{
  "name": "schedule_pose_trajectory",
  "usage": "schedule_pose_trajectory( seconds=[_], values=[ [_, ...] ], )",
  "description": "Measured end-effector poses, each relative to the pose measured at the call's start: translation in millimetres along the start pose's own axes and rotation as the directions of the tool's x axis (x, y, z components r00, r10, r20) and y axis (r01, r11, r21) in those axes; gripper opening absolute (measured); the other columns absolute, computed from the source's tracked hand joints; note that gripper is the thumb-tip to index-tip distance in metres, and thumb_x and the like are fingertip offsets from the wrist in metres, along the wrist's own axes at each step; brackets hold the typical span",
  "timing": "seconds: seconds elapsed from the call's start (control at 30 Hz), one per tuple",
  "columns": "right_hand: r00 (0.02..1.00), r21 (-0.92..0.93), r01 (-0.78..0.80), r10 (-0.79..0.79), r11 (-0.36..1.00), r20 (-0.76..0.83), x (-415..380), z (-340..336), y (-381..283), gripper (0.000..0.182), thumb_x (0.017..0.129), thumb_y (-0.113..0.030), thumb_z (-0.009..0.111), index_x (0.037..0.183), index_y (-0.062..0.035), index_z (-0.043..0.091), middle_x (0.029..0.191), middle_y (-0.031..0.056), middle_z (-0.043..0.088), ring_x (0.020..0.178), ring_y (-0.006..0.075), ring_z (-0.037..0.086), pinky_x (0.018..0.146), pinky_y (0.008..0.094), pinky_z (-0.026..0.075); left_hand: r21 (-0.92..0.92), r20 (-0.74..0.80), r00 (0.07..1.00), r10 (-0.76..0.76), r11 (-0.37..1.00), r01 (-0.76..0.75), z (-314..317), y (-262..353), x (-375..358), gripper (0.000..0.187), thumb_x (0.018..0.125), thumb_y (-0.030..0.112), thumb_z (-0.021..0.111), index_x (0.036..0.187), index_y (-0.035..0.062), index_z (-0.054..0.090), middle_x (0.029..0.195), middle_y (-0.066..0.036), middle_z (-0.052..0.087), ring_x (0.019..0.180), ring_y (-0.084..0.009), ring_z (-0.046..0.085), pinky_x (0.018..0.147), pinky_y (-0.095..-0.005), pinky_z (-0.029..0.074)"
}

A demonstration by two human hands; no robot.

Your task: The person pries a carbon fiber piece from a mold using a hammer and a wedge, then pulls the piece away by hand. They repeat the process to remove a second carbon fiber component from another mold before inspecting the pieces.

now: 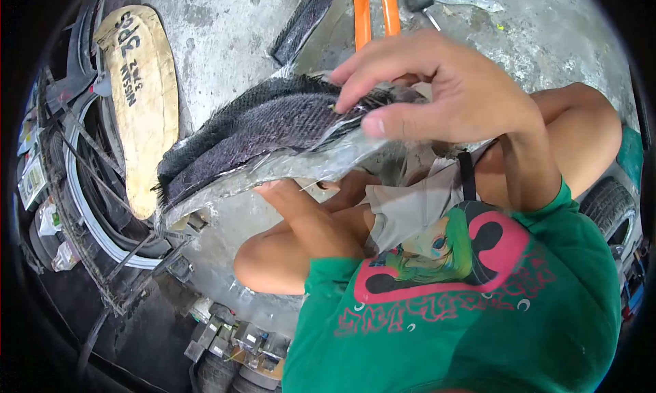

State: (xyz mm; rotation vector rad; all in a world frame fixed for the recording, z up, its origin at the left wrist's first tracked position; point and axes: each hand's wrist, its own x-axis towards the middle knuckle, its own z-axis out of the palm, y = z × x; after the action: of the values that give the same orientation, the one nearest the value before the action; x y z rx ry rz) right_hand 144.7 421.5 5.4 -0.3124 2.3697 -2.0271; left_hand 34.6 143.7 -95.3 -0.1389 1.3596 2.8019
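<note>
A long, curved piece (253,130) covered in black woven fibre cloth, with frayed threads along its edges, lies across the space before my lap. Its near edge is pale grey and glossy. My left hand (272,186) reaches underneath and holds it from below; the fingers are hidden behind it. Over the right end of the cloth is my right hand (430,85), back upward, with thumb and fingers curved and apart. Its index fingertip is right at the cloth, close to some loose pale strands.
A wooden template (140,113) marked "NISSAN 370Z" lies to the left, beside a metal frame and a round rim (75,154). Beyond the piece are another dark cloth strip (304,24), orange handles (372,14) and a black-headed tool (418,2). A tyre (608,205) stands at right.
</note>
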Motion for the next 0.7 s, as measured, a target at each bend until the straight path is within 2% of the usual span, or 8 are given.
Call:
schedule_pose_trajectory(
  seconds=[0.03,0.07,0.13,0.23,0.27,0.33,0.43,0.7],
  values=[
    [0.999,-0.04,0.034,-0.034,0.999,0.019,1,0,2,0.023,0.08,-0.015,0.072,0.1,-0.0041,0.07,0.109,0.015,0.065,0.103,0.026,0.062,0.086,0.0363,0.047,-0.036,0.046,0.999,0.013,0.999,-0.012,4,0,-3,0.07,0.088,0.055,0.044,0.135,0.0025,0.044,0.137,-0.019,0.045,0.123,-0.0388,0.044,0.105,-0.0567,0.035],
    [0.999,-0.033,0.034,-0.034,0.999,0.018,1,1,3,0.023,0.08,-0.015,0.072,0.1,-0.0041,0.07,0.109,0.015,0.065,0.103,0.026,0.062,0.086,0.0363,0.047,-0.08,0.092,0.995,0.026,0.997,-0.019,8,1,-7,0.071,0.088,0.056,0.044,0.135,0.0027,0.044,0.137,-0.019,0.045,0.123,-0.039,0.044,0.105,-0.0567,0.035],
    [0.98,-0.052,0.196,-0.198,0.979,-0.036,1,4,4,0.017,0.081,-0.011,0.069,0.095,-0.0027,0.07,0.097,0.0166,0.068,0.096,0.0305,0.064,0.082,0.0393,0.049,-0.162,0.183,0.982,0.05,0.987,-0.02,16,1,-18,0.072,0.088,0.057,0.043,0.135,0.003,0.044,0.138,-0.019,0.045,0.123,-0.0392,0.044,0.105,-0.0568,0.035],
    [0.965,-0.03,0.257,-0.258,0.966,-0.05,4,11,2,0.011,0.083,-0.009,0.065,0.089,-0.0003,0.067,0.085,0.0159,0.067,0.083,0.031,0.065,0.084,0.0427,0.051,-0.257,0.282,0.956,0.079,0.966,-0.004,24,3,-30,0.075,0.087,0.06,0.042,0.136,0.0035,0.043,0.138,-0.02,0.045,0.123,-0.0396,0.044,0.105,-0.0569,0.035],
    [0.965,-0.026,0.258,-0.259,0.966,-0.049,4,13,2,0.011,0.083,-0.009,0.065,0.089,-0.0003,0.067,0.085,0.0159,0.067,0.083,0.031,0.065,0.084,0.0427,0.051,-0.276,0.31,0.947,0.081,0.961,0.008,26,2,-33,0.075,0.086,0.06,0.042,0.136,0.0036,0.043,0.138,-0.02,0.044,0.123,-0.0398,0.044,0.105,-0.0569,0.035],
    [0.981,-0.042,0.192,-0.192,0.981,-0.01,4,16,-1,0.009,0.084,-0.007,0.062,0.082,0.002,0.06,0.07,0.0144,0.059,0.072,0.0318,0.061,0.088,0.0465,0.051,-0.305,0.348,0.933,0.09,0.952,0.021,27,2,-42,0.077,0.086,0.062,0.041,0.136,0.0039,0.043,0.138,-0.02,0.044,0.123,-0.0401,0.044,0.105,-0.057,0.035],
    [0.972,-0.086,0.228,-0.232,0.97,-0.04,2,21,-4,0.012,0.085,-0.006,0.059,0.078,0.0025,0.054,0.064,0.0125,0.051,0.064,0.0318,0.056,0.092,0.0494,0.05,-0.336,0.387,0.917,0.094,0.941,0.046,29,3,-49,0.079,0.085,0.064,0.04,0.137,0.0044,0.043,0.138,-0.02,0.044,0.123,-0.0405,0.044,0.105,-0.0571,0.035],
    [0.967,-0.123,0.247,-0.252,0.961,-0.03,-2,23,-4,0.013,0.086,-0.007,0.058,0.077,0.0016,0.054,0.062,0.0111,0.048,0.061,0.0312,0.055,0.091,0.049,0.051,-0.396,0.455,0.884,0.101,0.913,0.1,31,4,-56,0.086,0.082,0.071,0.037,0.138,0.0056,0.042,0.138,-0.02,0.044,0.123,-0.0415,0.044,0.105,-0.0573,0.035]
  ],
)
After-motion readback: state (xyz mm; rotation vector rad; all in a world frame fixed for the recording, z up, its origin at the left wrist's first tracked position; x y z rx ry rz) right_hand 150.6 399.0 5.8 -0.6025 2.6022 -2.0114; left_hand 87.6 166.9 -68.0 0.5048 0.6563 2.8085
